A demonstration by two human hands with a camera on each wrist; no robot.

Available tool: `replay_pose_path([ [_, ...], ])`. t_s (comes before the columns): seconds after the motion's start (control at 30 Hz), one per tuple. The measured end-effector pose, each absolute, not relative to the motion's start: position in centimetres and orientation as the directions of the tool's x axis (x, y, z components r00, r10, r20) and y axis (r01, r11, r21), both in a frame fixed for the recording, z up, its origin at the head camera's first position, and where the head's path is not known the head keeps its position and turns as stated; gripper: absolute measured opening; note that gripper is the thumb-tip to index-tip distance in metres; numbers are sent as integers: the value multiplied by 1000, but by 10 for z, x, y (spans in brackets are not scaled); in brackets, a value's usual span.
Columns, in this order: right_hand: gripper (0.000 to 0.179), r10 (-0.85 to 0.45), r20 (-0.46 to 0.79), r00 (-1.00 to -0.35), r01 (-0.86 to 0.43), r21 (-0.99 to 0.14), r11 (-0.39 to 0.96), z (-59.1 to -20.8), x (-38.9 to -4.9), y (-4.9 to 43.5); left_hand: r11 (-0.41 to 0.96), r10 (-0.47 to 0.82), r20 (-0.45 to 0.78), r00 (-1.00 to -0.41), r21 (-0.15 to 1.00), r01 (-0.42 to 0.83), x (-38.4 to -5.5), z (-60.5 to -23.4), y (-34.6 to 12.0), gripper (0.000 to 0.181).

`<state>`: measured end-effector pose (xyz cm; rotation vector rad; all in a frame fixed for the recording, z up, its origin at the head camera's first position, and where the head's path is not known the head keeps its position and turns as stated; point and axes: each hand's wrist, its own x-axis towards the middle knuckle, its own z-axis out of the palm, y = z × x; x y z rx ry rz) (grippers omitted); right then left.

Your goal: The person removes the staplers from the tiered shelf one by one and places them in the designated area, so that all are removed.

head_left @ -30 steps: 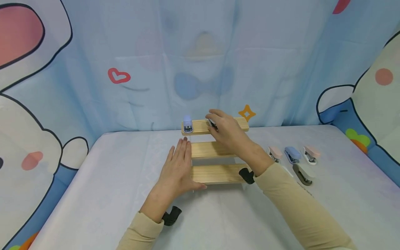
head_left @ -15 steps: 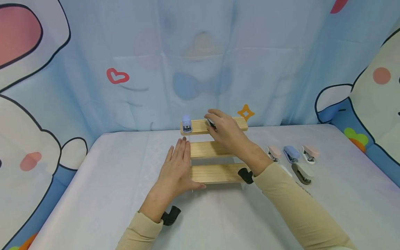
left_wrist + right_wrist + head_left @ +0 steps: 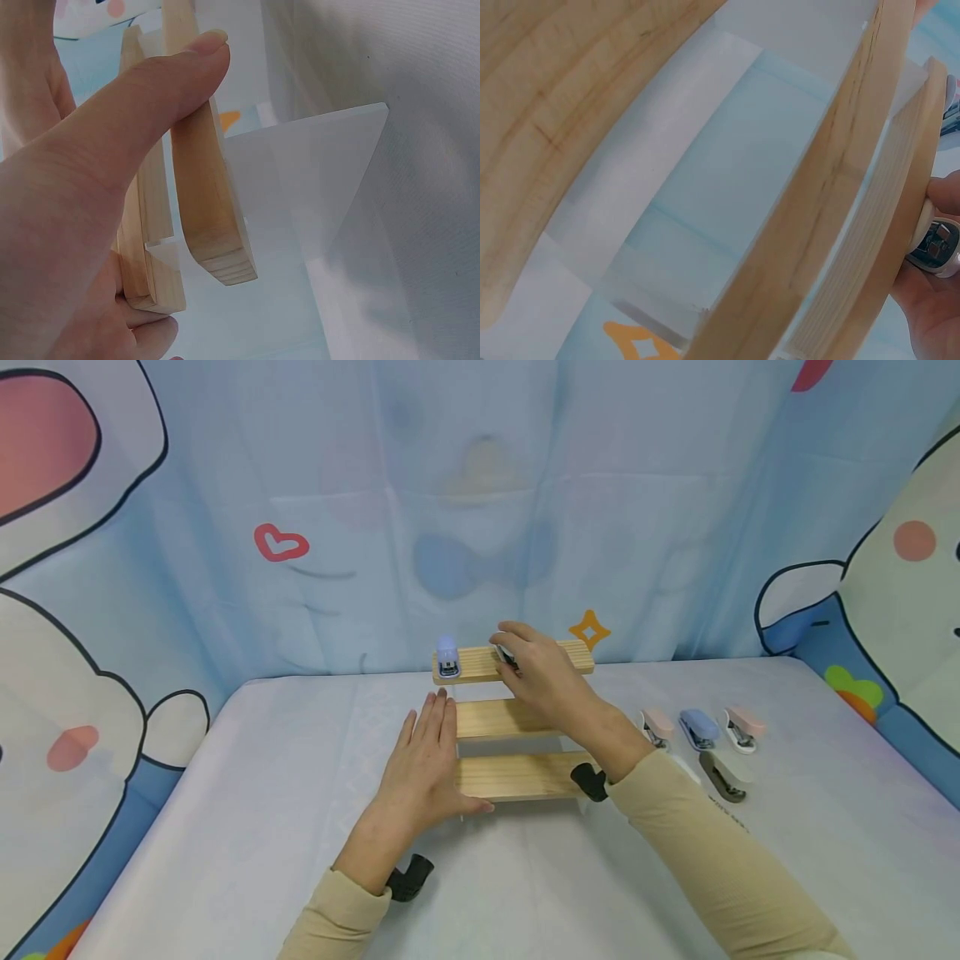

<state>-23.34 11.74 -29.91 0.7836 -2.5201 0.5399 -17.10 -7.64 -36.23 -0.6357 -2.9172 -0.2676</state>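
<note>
Across the white surface (image 3: pixel 225 827), a three-tiered wooden rack (image 3: pixel 502 720) stood, the left hand (image 3: pixel 423 768) against it at eight o'clock, fingers straight and thumb over the lowest board (image 3: pixel 521 778). From the rack's one o'clock, the right hand (image 3: pixel 543 675) pinched a white stapler (image 3: pixel 506 654) in its fingers at the top board (image 3: pixel 476 666), at twelve o'clock. At ten o'clock, a lavender stapler (image 3: pixel 447 658) sat on that board, while pink, blue and grey staplers (image 3: pixel 700 731) lay on the surface toward three.
</note>
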Motion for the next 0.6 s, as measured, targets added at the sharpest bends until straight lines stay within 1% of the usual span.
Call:
replay_pose_path([
  [0.3, 34, -422, 515, -746, -600, -246, 761, -301, -234, 118, 895, 397, 174, -901, 145, 423, -171, -362, -76, 141],
  [0.6, 34, -417, 530, -739, -606, -250, 755, -304, -235, 121, 898, 397, 169, -902, 132, 420, -170, -362, -76, 141],
])
